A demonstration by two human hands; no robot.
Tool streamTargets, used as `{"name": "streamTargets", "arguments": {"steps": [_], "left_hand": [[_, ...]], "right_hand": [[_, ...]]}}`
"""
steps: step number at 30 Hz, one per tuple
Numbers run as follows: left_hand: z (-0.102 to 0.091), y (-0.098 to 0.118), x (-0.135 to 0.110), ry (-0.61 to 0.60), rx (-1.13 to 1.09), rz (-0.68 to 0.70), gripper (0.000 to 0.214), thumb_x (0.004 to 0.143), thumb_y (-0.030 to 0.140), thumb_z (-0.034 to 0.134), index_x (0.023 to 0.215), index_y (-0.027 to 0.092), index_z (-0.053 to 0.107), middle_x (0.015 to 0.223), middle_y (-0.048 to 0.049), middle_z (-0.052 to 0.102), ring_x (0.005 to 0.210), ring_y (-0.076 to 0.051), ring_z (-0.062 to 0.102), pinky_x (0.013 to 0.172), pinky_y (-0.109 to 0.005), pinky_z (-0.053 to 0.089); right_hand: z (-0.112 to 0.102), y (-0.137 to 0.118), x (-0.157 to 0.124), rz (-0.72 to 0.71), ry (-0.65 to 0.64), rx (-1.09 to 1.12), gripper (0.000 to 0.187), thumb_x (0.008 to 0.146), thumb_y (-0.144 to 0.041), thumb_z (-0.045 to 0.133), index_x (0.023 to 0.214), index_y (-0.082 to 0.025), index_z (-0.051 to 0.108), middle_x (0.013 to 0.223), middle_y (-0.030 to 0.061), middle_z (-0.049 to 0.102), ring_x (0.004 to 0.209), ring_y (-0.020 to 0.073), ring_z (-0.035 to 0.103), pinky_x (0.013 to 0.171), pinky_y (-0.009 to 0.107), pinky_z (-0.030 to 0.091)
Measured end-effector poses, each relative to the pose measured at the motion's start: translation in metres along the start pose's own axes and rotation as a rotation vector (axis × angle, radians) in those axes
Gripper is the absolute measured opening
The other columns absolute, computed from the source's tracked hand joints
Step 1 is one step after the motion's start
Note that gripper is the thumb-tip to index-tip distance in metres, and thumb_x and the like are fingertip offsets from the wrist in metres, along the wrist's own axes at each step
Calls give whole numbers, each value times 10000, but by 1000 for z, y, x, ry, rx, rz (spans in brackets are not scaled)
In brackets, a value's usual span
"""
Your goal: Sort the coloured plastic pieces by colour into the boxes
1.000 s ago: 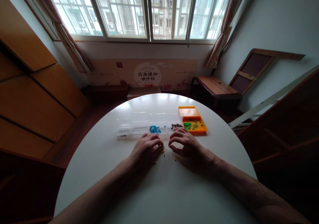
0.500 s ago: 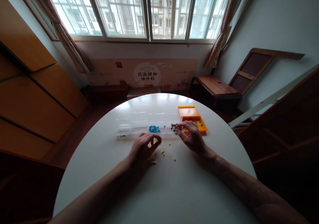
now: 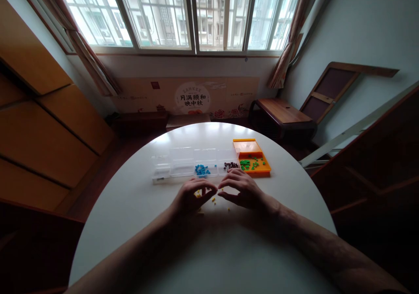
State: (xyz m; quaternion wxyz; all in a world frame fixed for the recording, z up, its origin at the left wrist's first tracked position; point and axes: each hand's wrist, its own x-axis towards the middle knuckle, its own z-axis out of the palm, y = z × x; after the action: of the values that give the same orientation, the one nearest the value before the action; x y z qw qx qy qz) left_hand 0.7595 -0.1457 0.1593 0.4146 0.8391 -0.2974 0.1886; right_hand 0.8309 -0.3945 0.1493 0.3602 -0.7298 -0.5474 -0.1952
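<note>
Over the middle of the white table [image 3: 157, 241], my left hand [image 3: 193, 193] has thumb and forefinger pinched together; whatever sits between the tips is too small to make out. My right hand [image 3: 242, 189] faces it, fingertips almost touching the left ones. Its thumb and fingers are apart, and I see nothing between them. Small yellow pieces [image 3: 213, 199] lie on the table below and between the hands, some hidden by the left one. Just beyond stands a clear divided box [image 3: 183, 170] with blue pieces [image 3: 202, 169] in one compartment and dark brown pieces [image 3: 230, 165] in another.
Right of the clear box is an orange tray [image 3: 267, 172] with green pieces [image 3: 245, 165] and a raised lid. The round table edge curves around at the far side. A wooden bench [image 3: 284, 111] stands beyond, below the window, and cabinets [image 3: 49, 145] line the left.
My right hand has moved from above the brown pieces left and toward me, up to the left fingertips. The green pieces are now uncovered. My left hand has shifted slightly right.
</note>
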Motion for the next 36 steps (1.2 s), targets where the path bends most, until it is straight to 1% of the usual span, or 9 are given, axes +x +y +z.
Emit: {"name": "streamTargets", "arguments": {"steps": [3, 8, 12, 16, 19, 23, 26, 29, 36], "left_hand": [[2, 1, -2, -1, 34, -11, 74, 996, 272, 791, 953, 212, 797, 850, -16, 810, 680, -135, 704, 777, -305, 559], [2, 0, -5, 8, 60, -27, 71, 992, 276, 790, 947, 221, 791, 852, -7, 809, 684, -133, 691, 745, -284, 545], [-2, -2, -4, -7, 121, 8, 73, 1014, 273, 758, 962, 223, 771, 848, 11, 802, 673, -123, 698, 821, -308, 534], [-13, -4, -3, -21, 259, -22, 59, 1013, 271, 723, 982, 236, 758, 904, 9, 797, 730, -140, 700, 858, -330, 521], [-21, -7, -4, -47, 322, -61, 53, 975, 277, 733, 992, 245, 773, 987, -17, 792, 818, -170, 711, 872, -347, 519], [-25, -11, -5, -108, 371, -79, 75, 954, 271, 730, 985, 260, 797, 1047, -34, 775, 912, -197, 718, 900, -359, 509], [-22, -14, -6, -136, 399, -46, 88, 961, 277, 730, 994, 272, 811, 1040, -36, 777, 914, -200, 719, 891, -357, 496], [-19, -16, -7, -116, 420, -22, 87, 985, 283, 725, 976, 273, 810, 1015, -32, 779, 877, -189, 709, 871, -345, 480], [-16, -14, -5, -150, 445, 21, 138, 1060, 264, 630, 966, 225, 724, 1000, -35, 763, 843, -172, 691, 850, -329, 455]], "right_hand": [[0, 1, 0, -14, -15, 10, 57, 1017, -288, 779, 1040, -266, 732, 941, 10, 779, 888, 202, 686, 1000, 415, 551], [-1, -2, 2, -36, -23, 15, 21, 1052, -249, 720, 1063, -256, 736, 935, 11, 779, 867, 182, 700, 1017, 401, 546], [-2, -4, 4, -21, 9, -6, 60, 1060, -231, 688, 1031, -254, 735, 910, 13, 780, 853, 187, 689, 1007, 404, 547], [-5, 3, 0, 140, 109, -73, 64, 1046, -242, 697, 1000, -264, 736, 943, 26, 790, 915, 225, 691, 955, 425, 548], [-9, 13, -6, 306, 213, -158, 58, 1034, -249, 701, 995, -265, 742, 950, 35, 782, 963, 258, 684, 982, 464, 524], [-10, 25, -12, 431, 237, -231, 59, 999, -249, 715, 1052, -247, 740, 975, 49, 765, 986, 280, 670, 991, 477, 505], [-8, 27, -12, 441, 216, -207, 89, 973, -224, 718, 1060, -240, 729, 1006, 50, 760, 994, 279, 670, 981, 462, 509], [-7, 22, -10, 426, 194, -173, 90, 962, -202, 715, 1041, -243, 729, 1035, 52, 762, 1024, 281, 675, 991, 456, 511], [-7, 15, -8, 381, 167, -125, 78, 975, -188, 705, 1009, -249, 741, 1072, 56, 774, 1057, 278, 693, 986, 446, 524]]}}
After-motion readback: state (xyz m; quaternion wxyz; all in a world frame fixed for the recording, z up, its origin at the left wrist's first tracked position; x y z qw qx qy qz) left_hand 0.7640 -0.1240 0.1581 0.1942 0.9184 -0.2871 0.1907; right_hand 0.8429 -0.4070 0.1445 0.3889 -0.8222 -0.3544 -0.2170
